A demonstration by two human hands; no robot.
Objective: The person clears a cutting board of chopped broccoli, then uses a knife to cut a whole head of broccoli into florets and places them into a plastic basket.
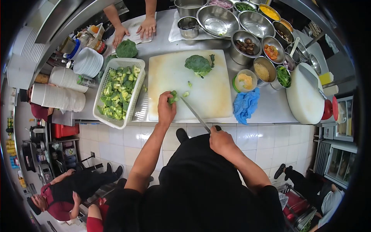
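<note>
My left hand (pixel 167 108) is closed on a small broccoli piece (pixel 173 97) over the white cutting board (pixel 208 91). In my right hand (pixel 221 141) is the handle of a knife (pixel 195 113), whose blade slants up and left across the board's front edge, its tip close beside the broccoli piece. Two small broccoli bits (pixel 186 94) lie just beyond the tip. A larger broccoli head (pixel 198 64) rests near the back of the board. Left of the board, a white plastic basket (pixel 140 83) holds many cut florets (pixel 118 91).
A blue cloth (pixel 246 105) lies right of the board. Metal bowls (pixel 256 24) of ingredients crowd the back right. Stacked white bowls (pixel 58 96) stand at left. Across the counter, a co-worker's hands (pixel 147 28) rest on a cloth. Other people are at lower left and lower right.
</note>
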